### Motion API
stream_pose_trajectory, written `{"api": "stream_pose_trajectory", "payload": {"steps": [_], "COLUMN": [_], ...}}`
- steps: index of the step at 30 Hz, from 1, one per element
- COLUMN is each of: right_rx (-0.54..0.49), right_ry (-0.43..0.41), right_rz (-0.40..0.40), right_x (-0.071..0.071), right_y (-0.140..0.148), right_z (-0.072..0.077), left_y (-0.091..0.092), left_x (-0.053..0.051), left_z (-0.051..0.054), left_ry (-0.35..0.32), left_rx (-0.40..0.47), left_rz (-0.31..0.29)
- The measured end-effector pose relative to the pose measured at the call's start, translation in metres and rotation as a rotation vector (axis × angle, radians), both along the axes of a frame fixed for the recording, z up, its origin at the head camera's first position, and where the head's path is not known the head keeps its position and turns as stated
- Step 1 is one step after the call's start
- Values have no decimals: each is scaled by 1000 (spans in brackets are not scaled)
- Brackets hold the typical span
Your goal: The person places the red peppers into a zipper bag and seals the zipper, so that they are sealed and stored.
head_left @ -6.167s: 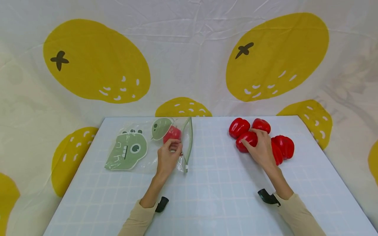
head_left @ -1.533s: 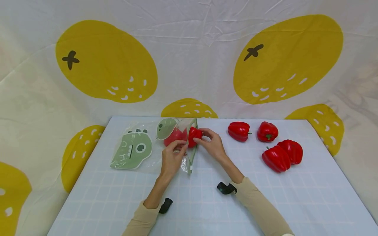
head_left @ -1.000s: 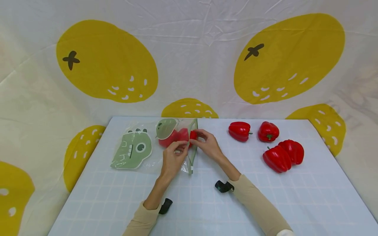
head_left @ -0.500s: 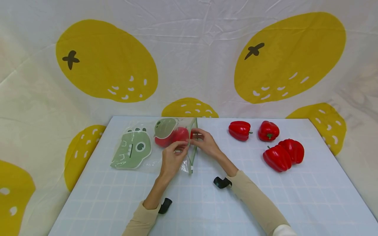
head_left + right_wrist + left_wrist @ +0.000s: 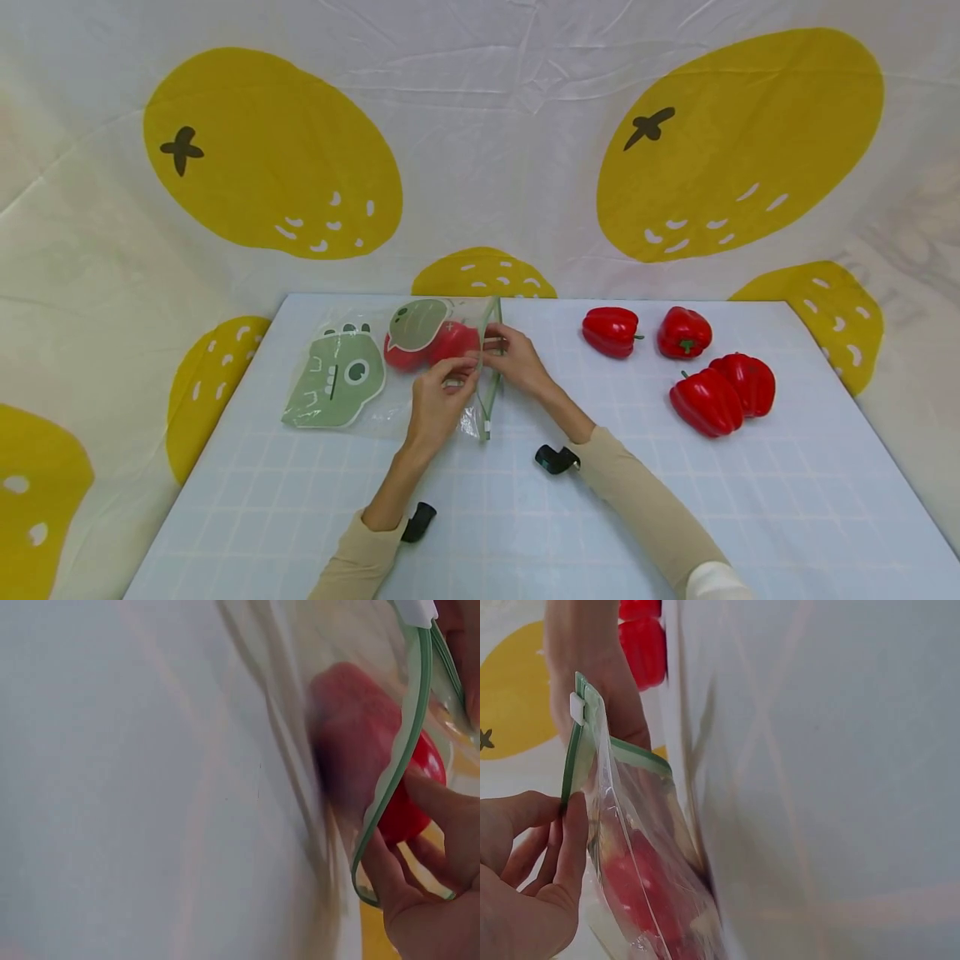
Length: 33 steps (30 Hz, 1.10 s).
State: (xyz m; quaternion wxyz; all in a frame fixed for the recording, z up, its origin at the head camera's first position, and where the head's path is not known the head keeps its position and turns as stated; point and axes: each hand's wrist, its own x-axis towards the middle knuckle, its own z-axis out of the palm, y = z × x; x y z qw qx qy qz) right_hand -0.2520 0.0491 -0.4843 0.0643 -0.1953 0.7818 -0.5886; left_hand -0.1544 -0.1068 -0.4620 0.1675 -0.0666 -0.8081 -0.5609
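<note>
A clear zip bag point(image 5: 337, 383) with green animal prints lies on the table, its green-edged mouth facing right. Thumb and fingers of the left hand point(image 5: 435, 404) pinch the near layer of that mouth, as the left wrist view also shows at the green strip point(image 5: 571, 761). Two red bell peppers are inside, one point(image 5: 403, 358) deeper and the other point(image 5: 455, 340) nearer the mouth. The right hand point(image 5: 521, 362) reaches in at the mouth. In the right wrist view its thumb and fingers point(image 5: 442, 907) grip the nearer pepper point(image 5: 360, 735), partly behind the film.
On the right of the table point(image 5: 600, 517), several red peppers lie loose: one on its side point(image 5: 609, 332), one with its stem forward point(image 5: 684, 333), and two touching, a front one point(image 5: 707, 403) and a rear one point(image 5: 747, 383). Behind hangs a cloth point(image 5: 487, 150) with yellow fruit prints.
Since the oldest frame, the right hand has come from the loose peppers to the bag's mouth. Over the last second the gripped pepper has moved left into the bag, and the other pepper has shifted left.
</note>
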Motion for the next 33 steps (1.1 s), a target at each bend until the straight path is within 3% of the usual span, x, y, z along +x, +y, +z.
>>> {"api": "stream_pose_trajectory", "payload": {"steps": [14,25,33], "right_rx": [12,68,91], "right_ry": [0,60,36], "right_rz": [-22,-55,-21], "right_x": [-3,-6,-4], "right_y": [-17,-23,-15], "right_z": [-1,-6,-2], "left_y": [0,0,0], "left_x": [0,0,-1], "left_z": [-3,-2,-2], "left_ry": [28,26,25], "left_rx": [17,17,12], "left_rz": [-26,-37,-27]}}
